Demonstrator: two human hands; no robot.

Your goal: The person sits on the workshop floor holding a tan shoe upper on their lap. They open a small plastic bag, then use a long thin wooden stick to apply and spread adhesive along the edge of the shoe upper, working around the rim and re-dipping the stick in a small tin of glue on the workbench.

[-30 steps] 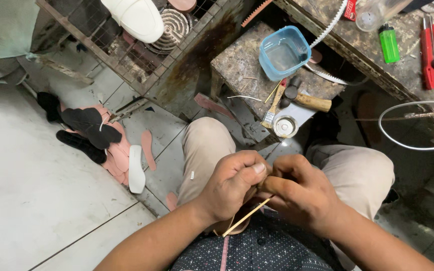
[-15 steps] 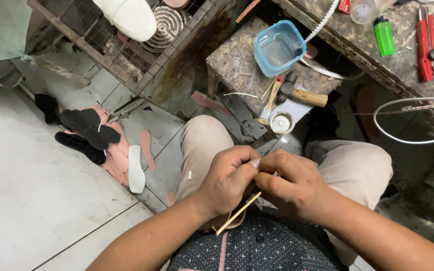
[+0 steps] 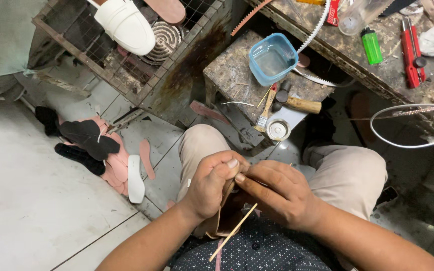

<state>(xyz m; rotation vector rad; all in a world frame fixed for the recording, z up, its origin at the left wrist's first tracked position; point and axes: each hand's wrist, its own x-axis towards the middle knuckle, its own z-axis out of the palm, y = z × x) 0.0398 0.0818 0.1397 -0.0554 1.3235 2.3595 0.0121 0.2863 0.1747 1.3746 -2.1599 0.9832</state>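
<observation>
Over the lap, left hand (image 3: pixel 211 188) pinched a tan curved leather strip (image 3: pixel 223 216); right hand (image 3: pixel 282 193) met it, grip closed on a thin pale wooden stick (image 3: pixel 232 233).

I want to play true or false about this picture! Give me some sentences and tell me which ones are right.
1. Both hands, the left hand and the right hand, meet over the lap. True.
2. The blue tub lies on the floor. False: it stands on the stained block.
3. A white shoe rests on the wire rack. True.
4. The lighter is red. False: it is green.
5. A thin stick pokes out below the hands. True.
</observation>
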